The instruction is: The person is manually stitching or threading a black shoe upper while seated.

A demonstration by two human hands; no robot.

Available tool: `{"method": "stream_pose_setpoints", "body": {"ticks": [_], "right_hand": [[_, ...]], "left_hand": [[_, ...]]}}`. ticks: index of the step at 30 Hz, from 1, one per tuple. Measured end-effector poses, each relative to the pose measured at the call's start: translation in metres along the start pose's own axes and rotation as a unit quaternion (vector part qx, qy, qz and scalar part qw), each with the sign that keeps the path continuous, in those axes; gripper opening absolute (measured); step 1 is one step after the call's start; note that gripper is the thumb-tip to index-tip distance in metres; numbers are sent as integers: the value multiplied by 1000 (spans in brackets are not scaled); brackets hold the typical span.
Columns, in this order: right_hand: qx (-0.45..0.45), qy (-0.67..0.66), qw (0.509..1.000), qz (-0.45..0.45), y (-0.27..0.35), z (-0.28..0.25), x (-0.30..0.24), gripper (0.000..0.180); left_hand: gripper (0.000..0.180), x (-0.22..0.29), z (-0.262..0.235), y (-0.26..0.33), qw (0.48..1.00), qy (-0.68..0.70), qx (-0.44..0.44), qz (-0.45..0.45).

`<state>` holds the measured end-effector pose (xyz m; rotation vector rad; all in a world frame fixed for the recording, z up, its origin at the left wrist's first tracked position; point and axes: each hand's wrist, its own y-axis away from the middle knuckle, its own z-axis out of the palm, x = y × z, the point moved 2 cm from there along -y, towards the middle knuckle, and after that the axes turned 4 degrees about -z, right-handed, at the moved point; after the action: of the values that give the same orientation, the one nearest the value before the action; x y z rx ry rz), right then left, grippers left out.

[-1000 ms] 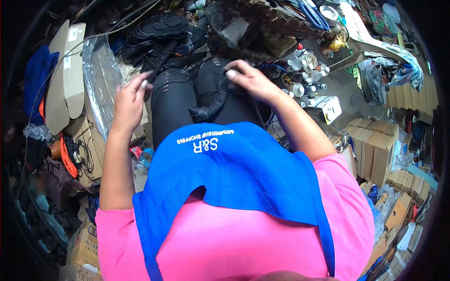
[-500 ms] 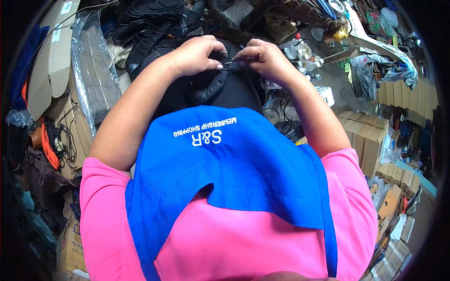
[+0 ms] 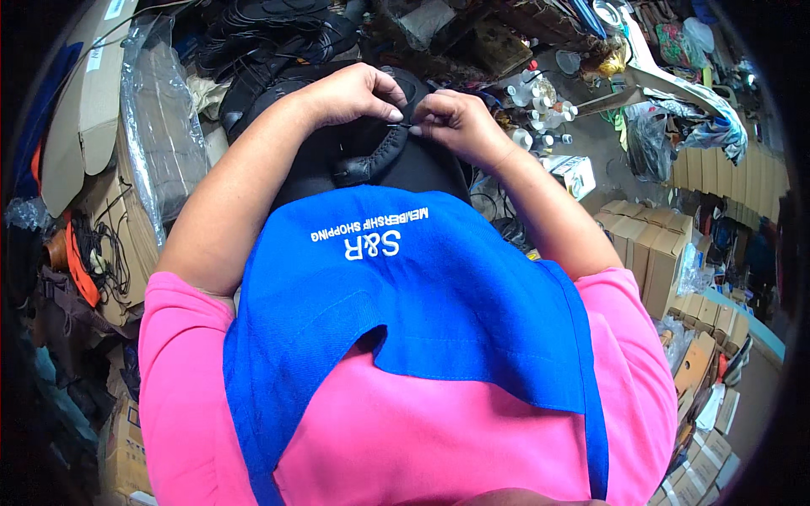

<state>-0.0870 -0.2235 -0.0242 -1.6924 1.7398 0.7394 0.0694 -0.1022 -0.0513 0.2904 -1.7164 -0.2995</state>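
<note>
A black padded curved piece (image 3: 375, 160) with a stitched seam, resembling a steering wheel cover, lies over dark cloth in front of my blue apron (image 3: 456, 287). My left hand (image 3: 359, 94) curls around its upper part, thumb pressed near the seam. Close beside it, on the right, my right hand (image 3: 451, 118) has its fingers pinched together. A thin, pale needle (image 3: 402, 125) shows between the fingertips of both hands, level with the seam. The far ends of my left fingers are hidden behind the dark material.
Coiled black cords (image 3: 261, 42) lie beyond my left hand. Plastic-wrapped cardboard (image 3: 169, 118) leans at the left. Small white bottles (image 3: 540, 101) cluster past my right hand, with a white box (image 3: 574, 173) nearer. Brown cartons (image 3: 645, 240) stand at the right.
My right hand has moved slightly down and left, bringing its fingertips close to my left thumb. The needle shows less than before. My left hand stays nearly in place.
</note>
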Motion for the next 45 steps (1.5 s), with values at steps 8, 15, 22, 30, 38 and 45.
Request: {"method": "stream_pose_setpoints", "body": {"ticks": [8, 15, 22, 30, 38, 45], "right_hand": [[43, 46, 998, -4, 15, 9, -10, 28], [18, 140, 990, -16, 19, 8, -20, 36], [-47, 311, 949, 24, 7, 2, -59, 27], [-151, 289, 945, 2, -21, -3, -37, 20], [-73, -74, 979, 173, 1, -6, -6, 23], [-36, -2, 995, 92, 14, -3, -1, 30]], "left_hand": [[38, 0, -6, 10, 996, -44, -79, 23], [42, 1, -5, 10, 990, -87, -95, 54], [42, 7, -3, 8, 984, -143, -101, 19], [39, 11, -2, -3, 992, -129, -1, 13], [30, 3, 14, 42, 909, -213, 336, 125], [19, -4, 33, 45, 949, -184, 240, 85]]}}
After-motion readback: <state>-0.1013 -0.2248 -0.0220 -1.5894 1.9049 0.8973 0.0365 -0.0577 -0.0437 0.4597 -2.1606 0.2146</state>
